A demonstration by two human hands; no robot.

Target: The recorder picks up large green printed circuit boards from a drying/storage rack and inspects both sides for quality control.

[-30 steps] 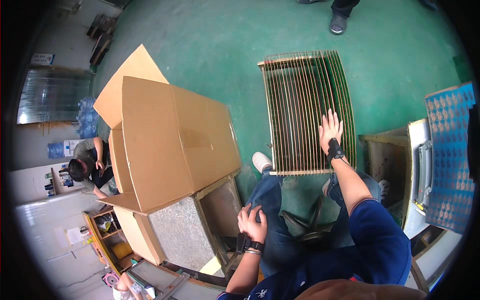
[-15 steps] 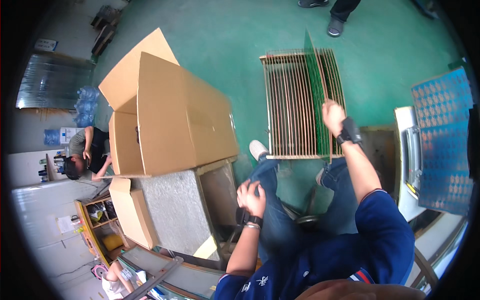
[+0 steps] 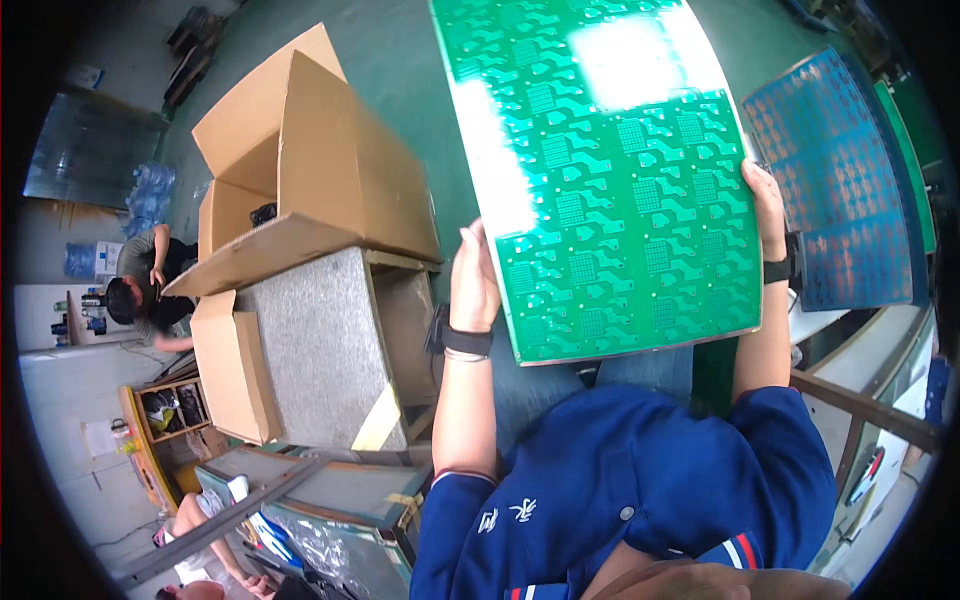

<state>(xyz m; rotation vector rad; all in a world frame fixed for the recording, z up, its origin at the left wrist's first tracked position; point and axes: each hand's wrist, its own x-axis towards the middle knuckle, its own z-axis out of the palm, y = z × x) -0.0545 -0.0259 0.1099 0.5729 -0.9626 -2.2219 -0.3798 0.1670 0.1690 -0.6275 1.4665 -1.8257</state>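
Note:
A large green circuit board panel (image 3: 615, 215) is raised in front of me, its face covered in repeated copper-pad patterns and bright glare. My left hand (image 3: 474, 280) is at its left edge, fingers passing behind the panel. On the opposite edge, my right hand (image 3: 766, 205) grips with the thumb on the near side. Both wrists wear black bands. The panel hides the slotted wooden rack seen earlier and most of my legs.
On the left, an open cardboard box (image 3: 360, 165) stands beside a grey-topped bench (image 3: 310, 350) and a smaller carton (image 3: 238, 370). A patterned blue sheet (image 3: 835, 180) stands at the right. One person (image 3: 150, 275) bends beyond the box; another (image 3: 205, 530) sits lower left.
The green panel has left the rack and been turned face-up before me. My left hand has come off my knee to its left edge; my right hand now grips the right edge.

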